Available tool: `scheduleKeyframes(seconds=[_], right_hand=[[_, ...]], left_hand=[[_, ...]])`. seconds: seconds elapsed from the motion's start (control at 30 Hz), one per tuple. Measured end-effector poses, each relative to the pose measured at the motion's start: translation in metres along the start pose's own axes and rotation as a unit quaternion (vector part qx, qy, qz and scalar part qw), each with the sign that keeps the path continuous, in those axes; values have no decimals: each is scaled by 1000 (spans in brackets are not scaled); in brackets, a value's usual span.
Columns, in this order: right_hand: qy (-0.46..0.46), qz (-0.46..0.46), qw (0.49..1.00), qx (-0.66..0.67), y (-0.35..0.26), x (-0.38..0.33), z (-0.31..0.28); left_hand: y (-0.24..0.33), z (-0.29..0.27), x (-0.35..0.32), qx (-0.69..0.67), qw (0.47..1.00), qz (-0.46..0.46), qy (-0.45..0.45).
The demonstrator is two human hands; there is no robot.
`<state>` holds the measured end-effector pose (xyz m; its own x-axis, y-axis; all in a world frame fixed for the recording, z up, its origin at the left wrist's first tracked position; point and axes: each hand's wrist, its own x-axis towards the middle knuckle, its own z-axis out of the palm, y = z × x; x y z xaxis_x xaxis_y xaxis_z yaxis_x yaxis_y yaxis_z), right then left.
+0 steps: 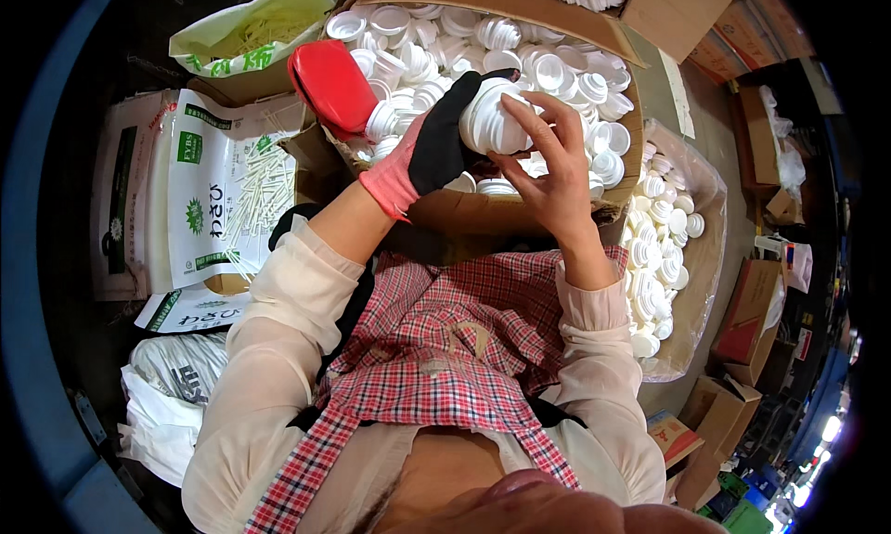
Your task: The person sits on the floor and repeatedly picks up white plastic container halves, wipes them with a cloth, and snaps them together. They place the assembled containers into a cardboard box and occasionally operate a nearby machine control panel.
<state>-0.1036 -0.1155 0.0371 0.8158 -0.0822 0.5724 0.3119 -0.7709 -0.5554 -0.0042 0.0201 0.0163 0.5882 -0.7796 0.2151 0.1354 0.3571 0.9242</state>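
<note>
My left hand [438, 152], in a black and pink glove, is closed around a ribbed white plastic cap [490, 118] above a large cardboard box [506, 214]. My bare right hand [562, 174] holds the cap from the other side, its index finger on the face and its thumb near the lower edge. The fingertips of that hand are partly hidden behind the cap. White caps [548, 70] of the same kind fill the box in a loose heap. At the box's left corner lies a red pouch [336, 87], close to my gloved wrist.
To the right stands a plastic-lined carton [703, 265] holding more white caps. On the left, thin white sticks [262, 189] lie on a printed white bag [202, 228]. A green and white sack [299, 19] is at the far left, and white plastic bags [167, 413] lie near left.
</note>
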Motion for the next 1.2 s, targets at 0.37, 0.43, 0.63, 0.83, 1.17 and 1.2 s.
scheduleKeyframes(seconds=[0.37,0.43,0.63,0.83,1.17,1.2], right_hand=[[-8,1,999,-43,2,-3,2],[-26,11,999,-45,-1,-2,1],[90,143,958,231,18,1,0],[178,248,928,215,35,0,17],[196,265,908,259,49,7,35],[201,270,907,254,51,10,37]], left_hand=[[1,-2,-2,-21,998,-59,-4],[7,-1,-2,-86,989,-121,2],[-20,-8,4,77,996,-23,-40],[-37,6,3,153,987,29,36],[-34,11,-5,285,947,63,132],[-36,12,-2,279,948,63,138]])
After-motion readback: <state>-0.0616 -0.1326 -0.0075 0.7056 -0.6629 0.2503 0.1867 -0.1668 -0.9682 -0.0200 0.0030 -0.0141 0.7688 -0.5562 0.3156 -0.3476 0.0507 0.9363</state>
